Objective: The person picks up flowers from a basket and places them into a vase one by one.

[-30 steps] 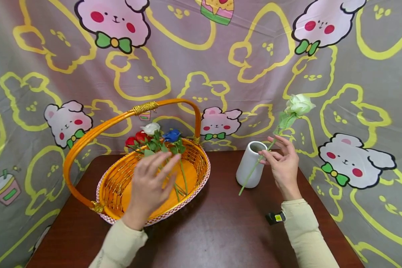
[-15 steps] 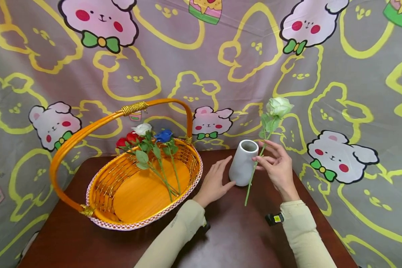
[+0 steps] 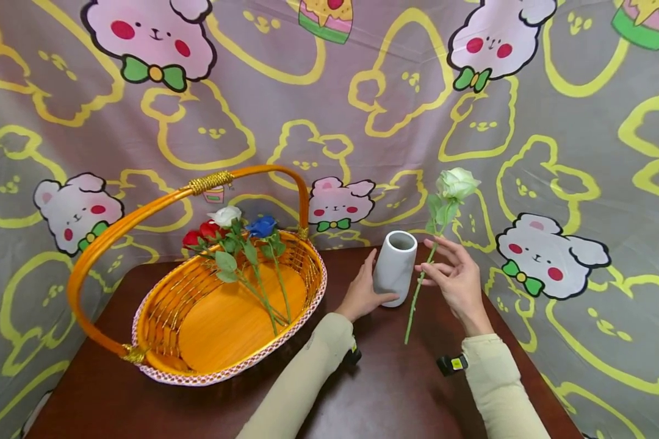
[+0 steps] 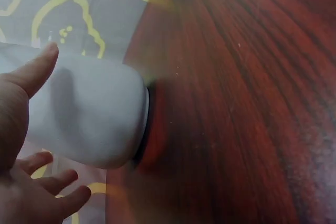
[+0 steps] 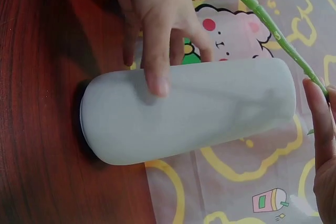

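A white vase (image 3: 391, 274) stands upright on the dark wooden table. My left hand (image 3: 362, 294) holds it low on its left side. In the right wrist view, the left thumb (image 5: 156, 69) lies across the vase's front, while the other fingers reach behind it. Beside the vase, my right hand (image 3: 460, 281) pinches the stem of a pale green-white rose (image 3: 457, 184) between thumb and fingertips. The bloom points up and the stem's lower end hangs in front and to the right of the vase.
An orange wicker basket (image 3: 225, 369) with a tall handle (image 3: 137, 214) stands on the left of the table (image 3: 381, 390). Red roses, a white rose (image 3: 225, 216) and a blue rose (image 3: 261, 226) lie in it. A patterned cloth (image 3: 302, 97) hangs behind the table.
My left hand has moved right from over the basket to the vase and taken hold of it. The rose in my right hand has shifted left and now stands more upright.
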The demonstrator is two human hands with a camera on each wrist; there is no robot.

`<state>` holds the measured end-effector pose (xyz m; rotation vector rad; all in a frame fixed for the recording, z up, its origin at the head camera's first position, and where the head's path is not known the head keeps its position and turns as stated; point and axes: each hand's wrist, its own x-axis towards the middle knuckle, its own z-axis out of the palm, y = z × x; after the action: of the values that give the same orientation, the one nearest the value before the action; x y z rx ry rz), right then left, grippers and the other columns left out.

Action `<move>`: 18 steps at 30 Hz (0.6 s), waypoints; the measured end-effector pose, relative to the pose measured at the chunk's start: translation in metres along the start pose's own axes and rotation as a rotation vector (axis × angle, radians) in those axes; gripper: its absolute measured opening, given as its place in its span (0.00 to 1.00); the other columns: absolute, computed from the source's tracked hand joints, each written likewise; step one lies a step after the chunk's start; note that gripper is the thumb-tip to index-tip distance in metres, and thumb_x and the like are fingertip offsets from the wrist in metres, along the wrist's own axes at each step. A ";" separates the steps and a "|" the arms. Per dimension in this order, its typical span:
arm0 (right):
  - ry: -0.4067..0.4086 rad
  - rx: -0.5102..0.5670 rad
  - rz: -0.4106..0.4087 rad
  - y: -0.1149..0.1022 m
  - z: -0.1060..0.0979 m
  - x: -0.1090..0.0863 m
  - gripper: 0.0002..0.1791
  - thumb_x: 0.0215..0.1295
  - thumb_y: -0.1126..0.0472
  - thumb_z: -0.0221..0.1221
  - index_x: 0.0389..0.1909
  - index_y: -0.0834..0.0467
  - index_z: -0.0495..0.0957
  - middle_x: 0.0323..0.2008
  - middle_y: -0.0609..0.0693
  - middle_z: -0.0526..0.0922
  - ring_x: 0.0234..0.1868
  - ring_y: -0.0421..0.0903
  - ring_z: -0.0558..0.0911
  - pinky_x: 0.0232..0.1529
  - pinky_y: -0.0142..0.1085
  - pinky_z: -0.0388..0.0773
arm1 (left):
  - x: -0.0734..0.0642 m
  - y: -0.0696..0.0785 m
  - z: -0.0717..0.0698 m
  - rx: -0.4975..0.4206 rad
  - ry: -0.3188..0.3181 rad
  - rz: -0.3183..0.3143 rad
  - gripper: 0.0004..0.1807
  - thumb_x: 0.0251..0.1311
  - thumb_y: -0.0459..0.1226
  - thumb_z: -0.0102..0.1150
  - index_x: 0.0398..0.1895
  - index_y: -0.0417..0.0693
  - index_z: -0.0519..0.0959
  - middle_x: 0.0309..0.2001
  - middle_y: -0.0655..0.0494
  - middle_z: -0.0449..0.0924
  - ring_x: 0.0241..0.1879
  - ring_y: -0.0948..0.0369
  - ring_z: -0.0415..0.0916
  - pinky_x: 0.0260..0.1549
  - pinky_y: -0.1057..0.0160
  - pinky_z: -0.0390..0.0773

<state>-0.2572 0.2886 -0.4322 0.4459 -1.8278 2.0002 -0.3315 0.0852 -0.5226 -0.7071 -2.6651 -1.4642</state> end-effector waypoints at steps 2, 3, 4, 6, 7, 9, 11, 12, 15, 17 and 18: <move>-0.003 -0.002 -0.004 0.000 -0.001 0.000 0.34 0.66 0.78 0.62 0.72 0.65 0.67 0.61 0.49 0.83 0.39 0.45 0.91 0.33 0.40 0.86 | 0.002 -0.002 0.003 0.009 -0.001 -0.011 0.66 0.53 0.48 0.80 0.85 0.59 0.42 0.77 0.47 0.63 0.72 0.49 0.69 0.68 0.46 0.71; -0.005 -0.003 -0.006 0.000 -0.001 0.000 0.34 0.66 0.77 0.63 0.72 0.64 0.68 0.62 0.51 0.83 0.39 0.45 0.91 0.33 0.40 0.86 | 0.003 -0.002 0.004 0.018 0.000 -0.015 0.64 0.54 0.48 0.80 0.85 0.60 0.43 0.76 0.48 0.64 0.71 0.49 0.70 0.67 0.46 0.72; -0.007 -0.006 -0.010 0.000 -0.001 0.000 0.33 0.66 0.77 0.63 0.72 0.64 0.68 0.63 0.53 0.82 0.40 0.45 0.91 0.33 0.40 0.86 | 0.004 -0.003 0.005 0.030 0.003 -0.015 0.62 0.55 0.48 0.79 0.85 0.60 0.44 0.75 0.48 0.65 0.70 0.49 0.71 0.67 0.46 0.72; -0.009 -0.006 -0.017 0.000 0.000 0.000 0.33 0.66 0.77 0.62 0.72 0.65 0.67 0.63 0.55 0.81 0.40 0.45 0.91 0.33 0.40 0.86 | 0.005 -0.004 0.006 0.045 0.007 -0.009 0.59 0.57 0.47 0.77 0.84 0.60 0.46 0.74 0.48 0.65 0.69 0.49 0.72 0.66 0.46 0.73; -0.010 -0.004 -0.021 -0.001 0.000 0.000 0.33 0.66 0.77 0.62 0.72 0.66 0.67 0.63 0.56 0.81 0.40 0.45 0.91 0.33 0.40 0.86 | 0.005 -0.005 0.006 0.048 0.009 -0.005 0.58 0.58 0.47 0.76 0.84 0.59 0.47 0.73 0.48 0.66 0.68 0.48 0.73 0.65 0.45 0.73; -0.009 0.004 -0.028 -0.001 0.000 0.001 0.34 0.66 0.78 0.62 0.72 0.68 0.65 0.63 0.56 0.81 0.40 0.45 0.91 0.33 0.40 0.86 | 0.005 -0.005 0.006 0.054 0.010 0.003 0.56 0.59 0.47 0.76 0.83 0.58 0.48 0.72 0.48 0.67 0.67 0.48 0.74 0.65 0.44 0.73; -0.006 0.012 -0.032 -0.001 0.001 0.001 0.34 0.66 0.79 0.61 0.72 0.70 0.64 0.63 0.55 0.81 0.40 0.45 0.91 0.33 0.40 0.86 | 0.005 -0.005 0.006 0.060 0.006 0.007 0.56 0.59 0.48 0.75 0.83 0.58 0.48 0.72 0.47 0.67 0.67 0.48 0.74 0.65 0.44 0.73; -0.004 0.015 -0.034 -0.001 0.001 0.002 0.34 0.66 0.79 0.61 0.72 0.71 0.64 0.63 0.55 0.81 0.39 0.46 0.91 0.33 0.40 0.86 | 0.005 -0.005 0.005 0.063 0.003 0.006 0.55 0.59 0.48 0.75 0.83 0.58 0.48 0.72 0.47 0.67 0.67 0.48 0.74 0.65 0.43 0.73; 0.005 0.015 -0.034 -0.002 0.002 0.003 0.34 0.66 0.79 0.62 0.72 0.70 0.65 0.62 0.53 0.82 0.39 0.46 0.91 0.33 0.40 0.86 | 0.004 -0.005 0.003 0.064 -0.007 -0.005 0.55 0.60 0.48 0.74 0.83 0.59 0.47 0.72 0.47 0.66 0.67 0.48 0.73 0.65 0.44 0.73; 0.018 0.012 -0.031 -0.003 0.002 0.003 0.33 0.66 0.78 0.62 0.72 0.66 0.67 0.61 0.50 0.83 0.39 0.45 0.91 0.33 0.40 0.86 | 0.002 -0.005 0.002 0.059 -0.014 -0.011 0.55 0.60 0.48 0.74 0.83 0.60 0.47 0.72 0.47 0.66 0.68 0.48 0.73 0.65 0.44 0.73; 0.026 0.015 -0.028 -0.003 0.003 0.004 0.33 0.66 0.78 0.62 0.71 0.65 0.68 0.61 0.50 0.83 0.39 0.46 0.91 0.33 0.40 0.86 | 0.001 -0.005 0.002 0.058 -0.015 -0.012 0.55 0.60 0.48 0.74 0.84 0.59 0.47 0.72 0.47 0.66 0.68 0.48 0.73 0.65 0.44 0.73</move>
<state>-0.2591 0.2865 -0.4276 0.4457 -1.7818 1.9931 -0.3342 0.0844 -0.5276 -0.7022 -2.7155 -1.3841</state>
